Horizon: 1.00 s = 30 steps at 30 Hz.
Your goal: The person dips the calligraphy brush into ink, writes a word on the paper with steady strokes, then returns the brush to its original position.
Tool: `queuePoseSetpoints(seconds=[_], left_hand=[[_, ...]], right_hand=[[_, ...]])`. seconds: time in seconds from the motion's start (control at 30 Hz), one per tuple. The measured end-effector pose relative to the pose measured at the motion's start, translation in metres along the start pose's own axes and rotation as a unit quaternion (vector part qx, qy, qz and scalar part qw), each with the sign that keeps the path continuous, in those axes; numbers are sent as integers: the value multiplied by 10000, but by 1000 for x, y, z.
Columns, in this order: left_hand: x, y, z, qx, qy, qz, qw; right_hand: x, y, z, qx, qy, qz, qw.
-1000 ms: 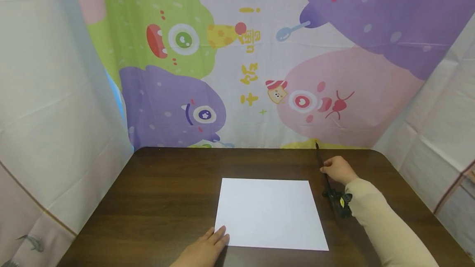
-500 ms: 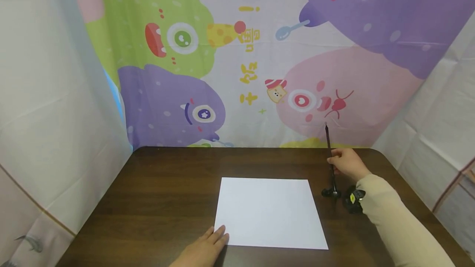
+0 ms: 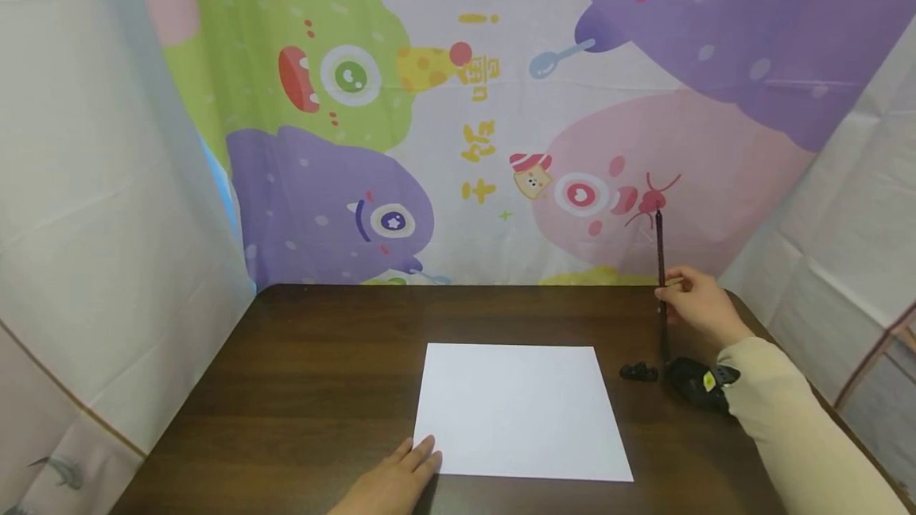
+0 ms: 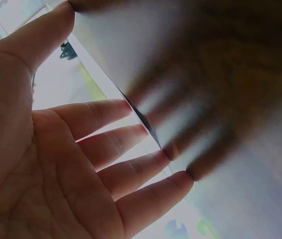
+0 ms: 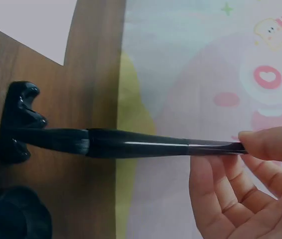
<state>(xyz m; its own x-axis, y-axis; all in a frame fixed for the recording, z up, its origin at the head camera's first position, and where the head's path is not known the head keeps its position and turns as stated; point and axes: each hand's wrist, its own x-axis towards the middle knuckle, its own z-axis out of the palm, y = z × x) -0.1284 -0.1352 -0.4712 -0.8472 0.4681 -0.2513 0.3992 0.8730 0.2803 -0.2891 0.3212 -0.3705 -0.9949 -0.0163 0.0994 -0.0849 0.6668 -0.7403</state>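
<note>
My right hand (image 3: 701, 304) pinches a dark calligraphy brush (image 3: 661, 253) between thumb and fingers, midway along its handle. The brush stands nearly upright, bristles (image 5: 56, 139) down, close by a small black dish (image 5: 16, 216). Beside the dish, to the left in the head view, sits a wavy black brush rest (image 3: 638, 372). A white sheet of paper (image 3: 525, 412) lies flat in the middle of the table. At its lower left corner my left hand (image 3: 401, 471) rests with fingers extended, fingertips (image 4: 156, 159) on the surface.
The dark brown wooden table (image 3: 308, 388) ends at a cartoon-printed cloth (image 3: 465, 245) hanging behind it. Pale curtains (image 3: 86, 181) close off both sides. A wrist-worn device (image 3: 719, 378) overlaps the dish in the head view.
My right hand has lifted the brush off its rest, swung it upright and carried it right, to the dish. The left hand and the paper have stayed put.
</note>
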Motion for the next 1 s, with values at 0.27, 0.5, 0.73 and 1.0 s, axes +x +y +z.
queuePoseSetpoints(seconds=[0.27, 0.5, 0.73, 1.0], left_hand=[[-1, 0, 0, 35, 72, 42, 10000], [-1, 0, 1, 72, 92, 27, 9999], [0, 0, 3, 47, 99, 63, 9999], [0, -1, 3, 77, 138, 57, 9999]], right_hand=[[-7, 10, -15, 924, 499, -356, 9938], [-24, 16, -24, 1270, 1275, -826, 9802], [-40, 31, -24, 1633, 1890, -1057, 9625], [-49, 52, -25, 1279, 2237, -896, 9621]])
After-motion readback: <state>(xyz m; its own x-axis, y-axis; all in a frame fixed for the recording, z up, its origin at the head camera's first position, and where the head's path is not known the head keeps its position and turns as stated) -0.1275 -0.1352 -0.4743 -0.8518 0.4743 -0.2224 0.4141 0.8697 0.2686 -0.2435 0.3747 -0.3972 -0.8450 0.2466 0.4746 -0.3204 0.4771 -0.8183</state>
